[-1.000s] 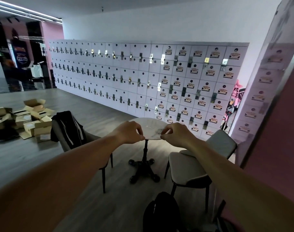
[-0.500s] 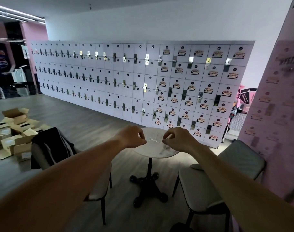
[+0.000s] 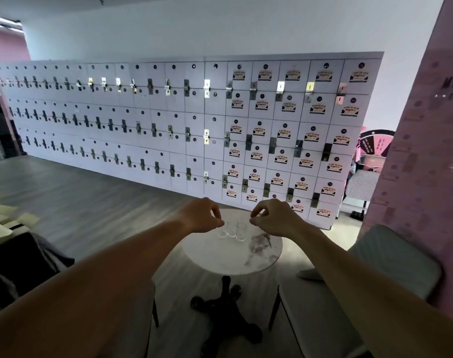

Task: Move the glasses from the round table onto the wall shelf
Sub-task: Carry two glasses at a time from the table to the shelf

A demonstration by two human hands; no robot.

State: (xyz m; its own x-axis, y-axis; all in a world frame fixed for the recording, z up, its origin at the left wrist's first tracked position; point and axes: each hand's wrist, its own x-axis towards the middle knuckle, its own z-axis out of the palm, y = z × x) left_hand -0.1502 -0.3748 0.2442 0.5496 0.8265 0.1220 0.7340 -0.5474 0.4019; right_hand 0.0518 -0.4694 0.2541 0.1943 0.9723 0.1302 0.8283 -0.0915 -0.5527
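Both hands out over the table (image 3: 233,257) | left hand (image 3: 200,215) and right hand (image 3: 274,218) grip loosely curled, clamped on nothing | glasses (image 3: 232,230) cluster upright at table's far side, between hands | likely light, slick, fragile; take each by its side wall | wall shelf unseen

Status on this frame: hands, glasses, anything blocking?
Left hand and right hand over the round table, fingers curled, holding nothing visible. Glasses clustered upright on the table, untouched. Nothing in the way; no wall shelf in view.
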